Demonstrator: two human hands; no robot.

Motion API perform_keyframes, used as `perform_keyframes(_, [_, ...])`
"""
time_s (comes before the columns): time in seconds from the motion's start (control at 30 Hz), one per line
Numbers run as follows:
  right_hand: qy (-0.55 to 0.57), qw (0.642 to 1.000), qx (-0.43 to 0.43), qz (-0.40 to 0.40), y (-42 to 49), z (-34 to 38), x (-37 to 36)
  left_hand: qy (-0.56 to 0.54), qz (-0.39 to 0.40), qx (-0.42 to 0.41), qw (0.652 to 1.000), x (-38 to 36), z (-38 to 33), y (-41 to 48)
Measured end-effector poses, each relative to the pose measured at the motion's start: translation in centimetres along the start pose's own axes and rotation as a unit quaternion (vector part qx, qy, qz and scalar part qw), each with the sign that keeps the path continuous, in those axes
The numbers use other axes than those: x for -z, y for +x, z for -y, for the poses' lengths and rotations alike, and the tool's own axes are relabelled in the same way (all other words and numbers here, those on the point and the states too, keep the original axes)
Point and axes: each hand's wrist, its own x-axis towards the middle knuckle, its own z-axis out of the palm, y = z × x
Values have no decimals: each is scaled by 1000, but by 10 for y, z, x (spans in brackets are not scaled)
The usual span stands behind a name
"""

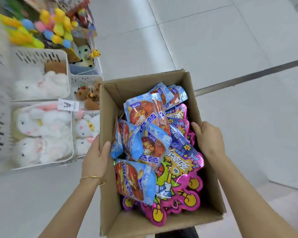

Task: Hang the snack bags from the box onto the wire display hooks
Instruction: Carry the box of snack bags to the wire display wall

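Observation:
An open cardboard box (144,81) is held above the floor, seen from the top. Inside lie several blue snack bags (141,114) with red pictures, piled over pink and purple foil bags (182,177). My left hand (96,157) grips the box's left wall, thumb hooked over the rim. My right hand (208,138) grips the right wall the same way. No wire display hooks are in view.
White plastic baskets (41,54) on a shelf at the left hold plush rabbits (41,127) and small toys; bright yellow and blue toys (58,26) lie further back. A grey floor strip (248,77) crosses the pale tiled floor at the right.

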Motion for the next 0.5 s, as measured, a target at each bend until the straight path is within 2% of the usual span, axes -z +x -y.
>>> perform_keyframes(0.27, [-12, 999, 28, -15, 166, 100, 128, -41, -49, -36, 997, 34, -182, 106])
perform_keyframes(0.5, [-35, 998, 42, -17, 339, 200, 183, -24, -60, -18, 998, 49, -287, 266])
